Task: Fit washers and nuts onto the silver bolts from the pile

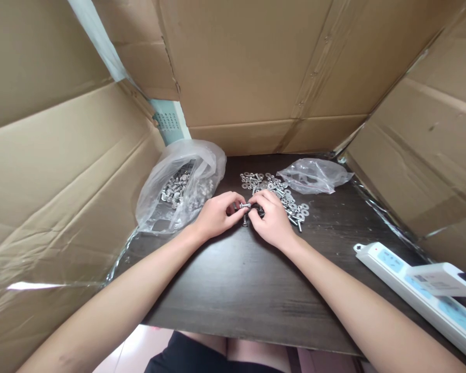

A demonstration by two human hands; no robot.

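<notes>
My left hand [216,213] and my right hand [270,216] meet over the dark wooden table [233,280], fingers pinched together. Between the fingertips sits a small silver bolt [244,205], held at both ends. Another small metal piece lies on the table just below it, near the fingers. Just beyond my right hand spreads a loose pile of washers and bolts [275,189]. To the left of my left hand lies an open clear plastic bag of bolts [178,189].
A second, nearly flat clear bag [314,175] lies at the back right. A white power strip [423,290] runs along the right front of the table. Cardboard walls [256,67] enclose the table on the left, back and right.
</notes>
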